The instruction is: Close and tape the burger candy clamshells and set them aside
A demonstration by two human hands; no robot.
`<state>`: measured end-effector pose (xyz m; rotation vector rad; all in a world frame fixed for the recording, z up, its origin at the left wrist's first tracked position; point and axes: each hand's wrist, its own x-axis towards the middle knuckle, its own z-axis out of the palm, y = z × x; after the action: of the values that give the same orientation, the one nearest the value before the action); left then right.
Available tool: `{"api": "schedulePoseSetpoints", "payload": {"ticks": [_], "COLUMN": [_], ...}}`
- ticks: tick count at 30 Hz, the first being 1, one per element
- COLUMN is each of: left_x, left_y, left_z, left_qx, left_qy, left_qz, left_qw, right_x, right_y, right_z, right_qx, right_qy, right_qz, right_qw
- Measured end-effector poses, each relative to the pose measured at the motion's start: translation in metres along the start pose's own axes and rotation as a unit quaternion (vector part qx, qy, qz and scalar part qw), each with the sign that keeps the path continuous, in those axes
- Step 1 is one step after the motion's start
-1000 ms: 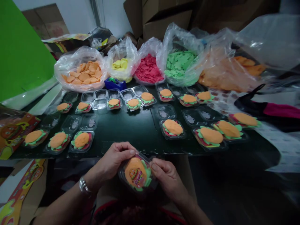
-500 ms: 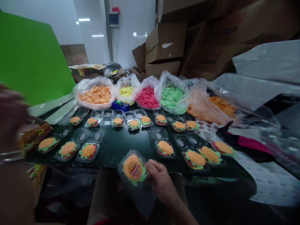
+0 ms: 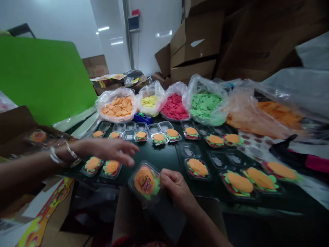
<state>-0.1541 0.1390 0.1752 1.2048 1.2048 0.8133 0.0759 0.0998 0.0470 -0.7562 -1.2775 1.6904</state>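
Burger pack (image 3: 145, 180) lidded, at six o'clock, pinched at its edge by right hand (image 3: 177, 187). Left hand (image 3: 108, 149) at nine o'clock, fingers spread, empty, above filled trays (image 3: 111, 168). Lidless: many filled trays. Unfilled: empty trays (image 3: 130, 126) toward twelve.

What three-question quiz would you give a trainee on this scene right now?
1. True or false: the right hand grips the lidded burger pack at its right edge.
2. Multiple choice: the left hand is A) open above the table, holding nothing; B) shut on a tray; C) out of view.
3. Fill in: the bag between the yellow bag and the green bag holds ___ pieces.

Key: 1 true. 2 A. 3 red, as the red bag shows.
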Motion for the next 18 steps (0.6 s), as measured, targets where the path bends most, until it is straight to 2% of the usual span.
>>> {"api": "schedulePoseSetpoints", "payload": {"ticks": [2,3,4,7,9,14,18], "left_x": [0.002,0.003,0.003,0.001,-0.002,-0.01,-0.014], "left_y": [-0.022,-0.036,-0.052,-0.094,-0.11,-0.119,-0.125], "left_z": [0.01,0.016,0.021,0.033,0.037,0.039,0.047], "left_qx": [0.009,-0.014,-0.057,-0.184,-0.21,-0.201,-0.279], "left_qy": [-0.137,-0.178,-0.187,-0.145,-0.146,-0.119,-0.079], "left_qz": [-0.075,-0.093,-0.094,-0.074,-0.064,-0.011,-0.038], "left_qw": [0.988,0.98,0.976,0.969,0.965,0.972,0.956], "right_x": [0.0,0.0,0.001,0.005,0.01,0.025,0.033], "right_y": [-0.002,-0.002,-0.002,0.001,0.004,0.012,0.015], "right_z": [0.0,0.0,-0.001,-0.003,-0.003,0.0,0.001], "right_qx": [-0.005,-0.007,-0.01,-0.024,-0.035,-0.048,-0.048], "right_qy": [-0.01,-0.014,-0.015,-0.013,-0.019,-0.05,-0.074], "right_qz": [0.002,0.004,0.004,0.009,0.019,0.051,0.108], "right_qw": [1.0,1.0,1.0,1.0,0.999,0.996,0.99]}}
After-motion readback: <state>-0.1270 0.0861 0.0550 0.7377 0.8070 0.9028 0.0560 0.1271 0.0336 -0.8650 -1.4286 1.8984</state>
